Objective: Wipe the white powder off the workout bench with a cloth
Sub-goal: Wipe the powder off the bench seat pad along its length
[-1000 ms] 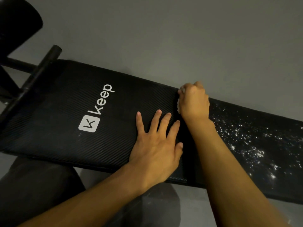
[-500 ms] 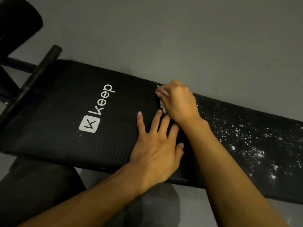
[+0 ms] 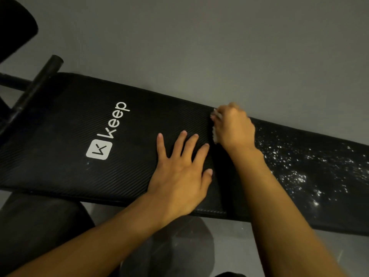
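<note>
A black padded workout bench [image 3: 65, 124] with a white "Keep" logo runs from upper left to lower right. White powder [image 3: 295, 168] speckles its right part. My right hand [image 3: 234, 126] grips a small white cloth [image 3: 215, 135], mostly hidden under the fingers, and presses it on the pad near the far edge, at the left border of the powder. My left hand [image 3: 181, 174] lies flat on the pad with fingers spread, just left of the right wrist.
A black metal bar [image 3: 34, 88] and a round black pad [image 3: 14, 27] stand at the bench's left end. Grey floor lies beyond the far edge. Dark rounded shapes [image 3: 40, 226] sit below the near edge.
My right hand with the cloth swept left along the far edge, then came back a little to the right. My left hand stayed flat in place.
</note>
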### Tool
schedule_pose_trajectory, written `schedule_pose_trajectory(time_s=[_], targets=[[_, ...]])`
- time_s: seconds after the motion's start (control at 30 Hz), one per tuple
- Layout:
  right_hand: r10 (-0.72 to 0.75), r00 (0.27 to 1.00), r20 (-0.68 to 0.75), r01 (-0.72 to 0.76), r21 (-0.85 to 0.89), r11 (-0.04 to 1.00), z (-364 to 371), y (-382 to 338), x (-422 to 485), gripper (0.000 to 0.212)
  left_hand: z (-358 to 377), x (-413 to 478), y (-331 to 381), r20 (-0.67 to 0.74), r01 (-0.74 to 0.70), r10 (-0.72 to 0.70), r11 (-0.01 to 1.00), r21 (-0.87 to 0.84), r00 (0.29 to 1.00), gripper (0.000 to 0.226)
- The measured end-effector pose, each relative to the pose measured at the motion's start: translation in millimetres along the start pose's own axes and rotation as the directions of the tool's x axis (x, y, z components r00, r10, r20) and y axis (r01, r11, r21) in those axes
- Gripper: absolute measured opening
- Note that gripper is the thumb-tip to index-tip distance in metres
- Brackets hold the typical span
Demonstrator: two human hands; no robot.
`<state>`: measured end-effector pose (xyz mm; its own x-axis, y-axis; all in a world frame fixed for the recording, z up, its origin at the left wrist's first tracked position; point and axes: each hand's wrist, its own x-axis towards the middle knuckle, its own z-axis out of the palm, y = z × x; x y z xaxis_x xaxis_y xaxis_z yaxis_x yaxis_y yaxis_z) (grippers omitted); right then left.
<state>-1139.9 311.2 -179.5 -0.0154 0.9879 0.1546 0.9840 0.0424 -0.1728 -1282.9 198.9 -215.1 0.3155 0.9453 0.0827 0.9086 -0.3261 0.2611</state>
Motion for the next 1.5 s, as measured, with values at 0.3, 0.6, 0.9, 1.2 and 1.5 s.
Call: schedule_pose_trajectory(time_s=[0.3,0.6,0.9,1.2,1.5], targets=[[0.059,0.995,-0.086,-0.056,0.033,0.998,-21.0,10.4,-174.3,0.020,-0.9,1.1,3.8,0.018,0.013,-0.014,0.998,0.054,1.000,0.064],[0.113,0.979,-0.172,-0.101,0.079,0.992,-12.4,20.3,-168.4,0.020,-4.8,-1.2,17.3,0.010,-0.006,0.006,1.000,0.028,1.000,0.060],[0.250,0.941,-0.228,-0.242,0.064,0.968,-12.7,42.0,-164.7,0.017,4.4,0.5,30.6,0.017,-0.052,0.052,0.998,-0.024,0.998,0.059],[0.130,0.968,-0.214,-0.125,0.036,0.992,-11.6,40.0,-166.2,0.015,9.7,1.1,33.8,0.015,-0.071,0.070,0.997,0.026,0.997,0.064],[0.114,0.979,-0.167,-0.100,0.091,0.991,-15.9,31.8,-186.3,0.016,9.5,1.1,35.5,0.013,-0.071,0.070,0.997,0.030,0.997,0.065]])
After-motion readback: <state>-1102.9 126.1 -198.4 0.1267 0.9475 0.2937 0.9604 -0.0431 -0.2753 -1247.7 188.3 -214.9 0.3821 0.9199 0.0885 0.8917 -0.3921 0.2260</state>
